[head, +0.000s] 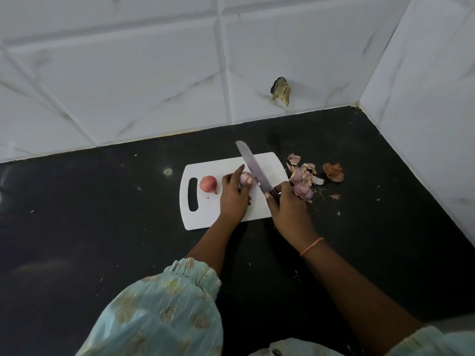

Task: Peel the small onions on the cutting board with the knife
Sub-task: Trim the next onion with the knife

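Observation:
A white cutting board (270,163) lies on the black counter. On its middle, my left hand (234,196) pinches a pale small onion (244,178) between thumb and fingers. My right hand (288,209) grips the handle of a knife (253,167), whose blade slants up and left and meets the right side of that onion. A second small onion (208,184), still in its reddish skin, sits on the board's left part beside the handle slot. A peeled purplish onion (304,191) lies off the board, just behind my right hand.
Loose onion skins (304,170) are heaped on the black counter (102,214) right of the board, with a brown skin (333,172) farther right. White tiled walls close the back and right side. A chipped hole (280,91) marks the back wall.

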A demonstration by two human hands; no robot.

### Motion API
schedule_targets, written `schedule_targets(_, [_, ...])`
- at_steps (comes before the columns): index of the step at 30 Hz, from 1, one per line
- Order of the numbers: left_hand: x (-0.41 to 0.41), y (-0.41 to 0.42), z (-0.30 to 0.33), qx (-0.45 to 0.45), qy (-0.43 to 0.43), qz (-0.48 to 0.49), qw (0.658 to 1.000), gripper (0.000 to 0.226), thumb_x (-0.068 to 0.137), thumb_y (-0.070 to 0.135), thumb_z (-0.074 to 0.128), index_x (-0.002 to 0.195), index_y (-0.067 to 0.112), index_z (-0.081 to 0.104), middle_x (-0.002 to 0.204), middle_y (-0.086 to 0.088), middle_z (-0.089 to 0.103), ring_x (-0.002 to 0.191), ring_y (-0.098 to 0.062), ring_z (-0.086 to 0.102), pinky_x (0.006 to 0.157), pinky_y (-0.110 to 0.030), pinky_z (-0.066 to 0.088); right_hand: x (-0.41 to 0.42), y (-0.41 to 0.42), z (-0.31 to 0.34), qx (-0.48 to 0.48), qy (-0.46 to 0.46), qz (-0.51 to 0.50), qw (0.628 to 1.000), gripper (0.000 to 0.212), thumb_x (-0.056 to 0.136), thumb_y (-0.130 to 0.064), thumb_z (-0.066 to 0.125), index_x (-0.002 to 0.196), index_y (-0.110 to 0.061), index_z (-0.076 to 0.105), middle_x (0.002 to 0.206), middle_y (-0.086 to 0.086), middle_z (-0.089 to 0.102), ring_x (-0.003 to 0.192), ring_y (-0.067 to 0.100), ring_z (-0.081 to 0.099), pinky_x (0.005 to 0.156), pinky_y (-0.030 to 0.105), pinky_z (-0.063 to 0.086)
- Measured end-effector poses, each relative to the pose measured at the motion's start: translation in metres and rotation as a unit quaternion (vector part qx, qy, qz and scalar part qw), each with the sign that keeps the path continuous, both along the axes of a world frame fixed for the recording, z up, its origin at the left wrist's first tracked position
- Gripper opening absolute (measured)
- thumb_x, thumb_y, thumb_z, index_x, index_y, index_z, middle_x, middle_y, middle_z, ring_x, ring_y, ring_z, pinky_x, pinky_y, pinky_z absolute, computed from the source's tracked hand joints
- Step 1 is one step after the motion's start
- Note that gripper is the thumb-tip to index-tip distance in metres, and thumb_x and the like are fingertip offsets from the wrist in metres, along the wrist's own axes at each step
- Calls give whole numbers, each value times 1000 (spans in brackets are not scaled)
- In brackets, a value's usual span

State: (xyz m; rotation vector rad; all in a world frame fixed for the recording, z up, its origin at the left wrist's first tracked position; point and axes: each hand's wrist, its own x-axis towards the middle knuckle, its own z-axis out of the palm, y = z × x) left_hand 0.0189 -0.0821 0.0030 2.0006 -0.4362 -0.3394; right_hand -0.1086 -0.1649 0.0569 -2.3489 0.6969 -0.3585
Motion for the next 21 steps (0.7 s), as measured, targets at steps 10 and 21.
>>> schedule_targets(10, [-2,-3,-1,-43,38,38,998,33,100,34,55,132,27,49,105,1,71,62,-6,64,56,-13,51,12,7,1,-95,91,-28,991,31,104,-39,35,105,-12,52,92,6,67,83,22,63,61,31,28])
schedule_targets(21, [-2,-4,-8,-52,36,48,997,37,101,39,52,135,26,53,104,3,70,64,-7,65,56,-15,52,33,-4,0,-110,168,-4,980,34,104,-40,30,107,-13,51,84,6,66,80,27,68,71,42,55])
